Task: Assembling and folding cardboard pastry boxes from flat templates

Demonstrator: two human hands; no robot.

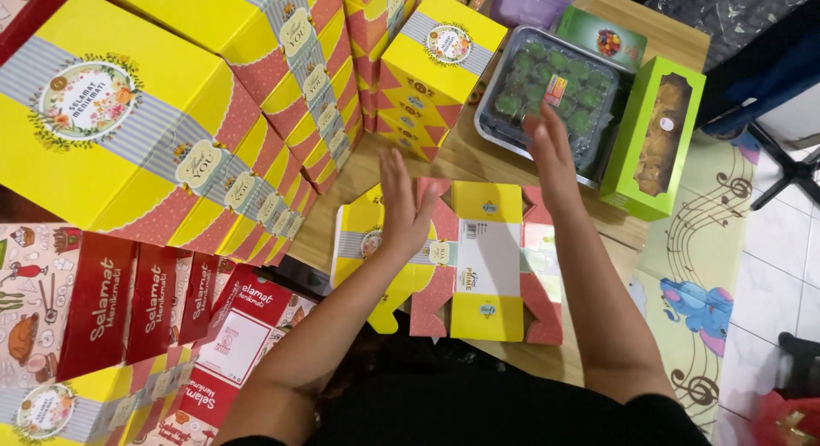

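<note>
While stacks of yellow gift boxes [256, 96] crowd the wooden table [465, 160], the left hand [403, 208] and right hand [551, 155] — both open-palmed, gripping nothing — hover over a flattened yellow-and-pink carton [487, 267].

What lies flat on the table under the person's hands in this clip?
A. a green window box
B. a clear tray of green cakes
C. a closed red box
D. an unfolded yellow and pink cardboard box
D: the left hand rests on the flattened yellow and pink box blank, its flaps spread on the table, while the right hand hovers open above its far edge, in front of the clear tray of green cakes.
</note>
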